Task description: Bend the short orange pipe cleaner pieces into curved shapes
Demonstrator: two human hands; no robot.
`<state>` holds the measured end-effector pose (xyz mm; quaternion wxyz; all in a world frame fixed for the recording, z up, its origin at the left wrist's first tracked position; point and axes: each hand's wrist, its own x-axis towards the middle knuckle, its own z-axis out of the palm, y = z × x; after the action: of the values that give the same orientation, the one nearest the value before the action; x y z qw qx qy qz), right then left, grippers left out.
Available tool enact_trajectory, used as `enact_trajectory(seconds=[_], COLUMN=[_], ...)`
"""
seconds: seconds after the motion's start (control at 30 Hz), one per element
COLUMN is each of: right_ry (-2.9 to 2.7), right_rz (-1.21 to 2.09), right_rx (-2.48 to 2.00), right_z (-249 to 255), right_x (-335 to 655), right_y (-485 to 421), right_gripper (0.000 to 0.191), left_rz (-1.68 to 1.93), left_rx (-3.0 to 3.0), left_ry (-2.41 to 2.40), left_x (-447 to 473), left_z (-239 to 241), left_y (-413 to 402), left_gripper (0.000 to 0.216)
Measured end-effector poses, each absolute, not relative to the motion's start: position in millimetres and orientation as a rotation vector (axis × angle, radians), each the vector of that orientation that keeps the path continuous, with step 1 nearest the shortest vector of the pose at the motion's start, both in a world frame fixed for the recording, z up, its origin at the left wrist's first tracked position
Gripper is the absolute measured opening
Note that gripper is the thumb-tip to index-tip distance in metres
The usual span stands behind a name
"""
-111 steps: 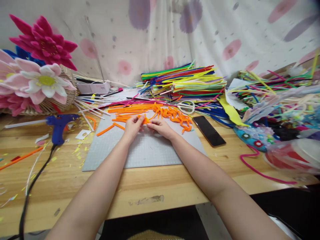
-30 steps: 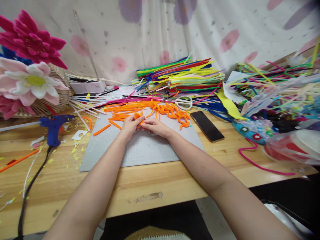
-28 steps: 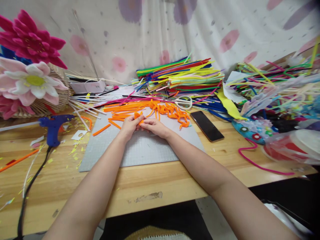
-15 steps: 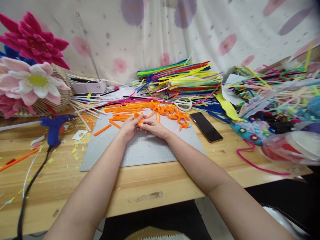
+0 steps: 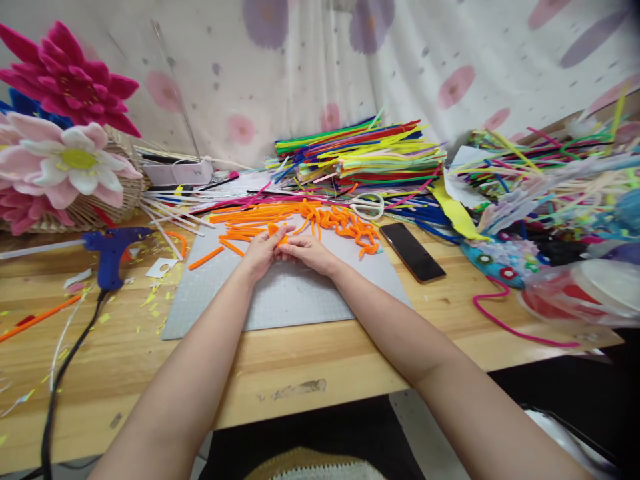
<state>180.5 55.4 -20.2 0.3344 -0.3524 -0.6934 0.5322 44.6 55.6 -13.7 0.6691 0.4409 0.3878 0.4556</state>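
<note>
Left hand (image 5: 261, 255) and right hand (image 5: 309, 253) together pinch an orange piece (image 5: 273, 229), probably light, soft, bendy, best gripped by its edges.

Two bare arms stretch forward from below: the left arm (image 5: 200, 353) slants inward, the right arm (image 5: 390, 320) mirrors it with a slight bend at the elbow (image 5: 427, 373). The left grip (image 5: 263, 255) and right grip (image 5: 311, 255) meet at center, fingers (image 5: 296, 249) curled and pinched close together, both wrists nearly straight, forearms spread into a V.
</note>
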Motion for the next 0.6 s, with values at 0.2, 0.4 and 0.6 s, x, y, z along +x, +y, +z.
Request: enact_trajectory(seconds=[0.2, 0.4, 0.6], right_ry=[-1.832, -1.819, -1.775], right_rz=[1.22, 1.028, 1.039], right_rx=[-0.966, -0.983, -1.08], right_z=[-27.7, -34.7, -36.8], right_x=[180.7, 177.9, 179.1], right_y=[60.4, 62.9, 65.5], right_gripper=[0.03, 0.024, 0.028], left_rz=[1.301, 1.409, 1.352], left_rx=[1.101, 1.323, 1.389], left_ry=[0.961, 1.144, 1.222], left_x=[42.8, 37.7, 36.4], left_z=[-24.7, -27.0, -30.5], left_y=[60.9, 60.2, 62.5], left_gripper=[0.035, 0.019, 0.02])
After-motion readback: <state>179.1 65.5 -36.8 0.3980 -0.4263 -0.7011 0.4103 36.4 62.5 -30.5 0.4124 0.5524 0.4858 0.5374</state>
